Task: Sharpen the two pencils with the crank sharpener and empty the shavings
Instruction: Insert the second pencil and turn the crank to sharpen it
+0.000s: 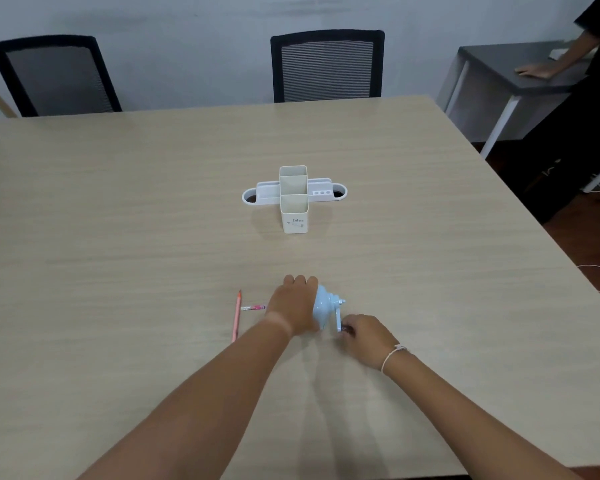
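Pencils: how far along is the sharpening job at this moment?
One pink pencil lies on the table with a pointed tip, possibly done. The second pencil sticks out of the blue sharpener; the left hand holds the sharpener, the right hand pinches the crank. Emptying the shavings looks left to do.

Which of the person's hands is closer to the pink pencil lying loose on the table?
Left. The left hand rests on the sharpener, just right of the pink pencil; the right hand holds the crank, farther right.
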Demonstrator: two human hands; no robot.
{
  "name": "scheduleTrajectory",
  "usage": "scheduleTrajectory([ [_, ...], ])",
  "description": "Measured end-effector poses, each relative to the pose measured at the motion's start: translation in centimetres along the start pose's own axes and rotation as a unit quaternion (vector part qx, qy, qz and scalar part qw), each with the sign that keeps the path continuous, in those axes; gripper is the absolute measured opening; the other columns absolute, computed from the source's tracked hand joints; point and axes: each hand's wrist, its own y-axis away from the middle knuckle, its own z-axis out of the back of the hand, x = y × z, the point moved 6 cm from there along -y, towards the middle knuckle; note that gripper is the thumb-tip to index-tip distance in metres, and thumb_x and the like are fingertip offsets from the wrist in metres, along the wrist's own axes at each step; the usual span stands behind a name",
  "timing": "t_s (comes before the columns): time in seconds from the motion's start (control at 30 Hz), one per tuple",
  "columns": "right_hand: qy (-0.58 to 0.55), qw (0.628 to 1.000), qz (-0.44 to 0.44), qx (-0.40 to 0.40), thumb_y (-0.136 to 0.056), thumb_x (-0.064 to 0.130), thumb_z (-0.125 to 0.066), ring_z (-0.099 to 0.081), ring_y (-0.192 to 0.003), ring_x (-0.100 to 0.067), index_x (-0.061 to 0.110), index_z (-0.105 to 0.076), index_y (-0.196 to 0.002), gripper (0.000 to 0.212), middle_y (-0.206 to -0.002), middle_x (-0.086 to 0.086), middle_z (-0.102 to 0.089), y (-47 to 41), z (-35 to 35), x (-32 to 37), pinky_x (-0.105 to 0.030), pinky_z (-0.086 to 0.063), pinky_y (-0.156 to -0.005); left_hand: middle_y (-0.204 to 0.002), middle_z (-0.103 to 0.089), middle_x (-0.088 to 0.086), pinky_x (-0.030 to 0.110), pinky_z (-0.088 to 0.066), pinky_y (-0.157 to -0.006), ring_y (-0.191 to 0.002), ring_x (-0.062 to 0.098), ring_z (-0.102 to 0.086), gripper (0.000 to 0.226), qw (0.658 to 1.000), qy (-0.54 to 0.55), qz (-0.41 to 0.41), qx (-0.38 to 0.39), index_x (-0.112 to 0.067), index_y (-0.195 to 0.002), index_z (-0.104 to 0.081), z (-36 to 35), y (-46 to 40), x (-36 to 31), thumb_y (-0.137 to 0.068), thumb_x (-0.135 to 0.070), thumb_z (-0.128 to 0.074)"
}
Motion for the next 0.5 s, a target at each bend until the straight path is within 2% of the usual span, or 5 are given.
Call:
scheduleTrajectory([
  [0.1,0.051,0.998,0.025,0.007,-0.09,0.012,-0.044,-0.043,-0.072,-0.023,0.023,-0.034,-0.052,0.04,-0.064,0.003,-0.043,0.2,0.8,0.6,-0.025,-0.029,-0.053,-0.119,-0.05,0.009,0.034,-0.045,-0.082,-0.11,0.029,-0.043,0.061,1.0,-0.002,0.002,0.003,-0.01,-0.119,-0.04,0.1,0.0,0.0,-0.072,-0.033,-0.071],
  [0.17,0.08,0.996,0.04,0.002,-0.092,0.013,-0.044,-0.042,-0.073,-0.022,0.025,-0.034,-0.053,0.042,-0.062,0.006,-0.039,0.4,1.5,1.1,-0.022,-0.026,-0.051,-0.119,-0.049,0.008,0.033,-0.044,-0.079,-0.109,0.029,-0.044,0.062,1.0,-0.004,0.001,0.001,-0.009,-0.12,-0.04,0.1,0.1,0.0,-0.073,-0.034,-0.071],
  [0.27,0.106,0.991,0.079,-0.035,-0.093,0.014,-0.043,-0.048,-0.081,-0.026,0.014,-0.058,-0.081,0.019,-0.082,-0.007,-0.053,0.6,3.3,2.4,-0.028,-0.03,-0.064,-0.119,-0.049,0.008,0.032,-0.043,-0.077,-0.108,0.03,-0.044,0.062,1.0,-0.016,-0.002,-0.005,-0.009,-0.119,-0.04,0.2,0.0,-0.1,-0.073,-0.037,-0.071],
  [0.33,0.13,0.985,0.099,-0.062,-0.094,0.015,-0.043,-0.055,-0.092,-0.03,0.008,-0.06,-0.099,0.019,-0.096,-0.014,-0.06,0.2,4.6,3.1,-0.032,-0.034,-0.07,-0.119,-0.049,0.008,0.032,-0.044,-0.078,-0.108,0.03,-0.045,0.062,1.0,-0.009,-0.003,-0.004,-0.009,-0.119,-0.041,0.1,-0.1,-0.2,-0.073,-0.036,-0.072],
  [0.5,0.13,0.981,0.108,-0.093,-0.094,0.015,-0.043,-0.056,-0.092,-0.032,0.005,-0.06,-0.1,0.021,-0.095,-0.018,-0.061,-3.3,6.2,3.4,-0.037,-0.042,-0.073,-0.118,-0.049,0.007,0.034,-0.044,-0.076,-0.103,0.029,-0.05,0.06,1.0,0.012,-0.016,0.004,-0.01,-0.118,-0.041,0.1,-0.2,0.0,-0.072,-0.033,-0.073],
])
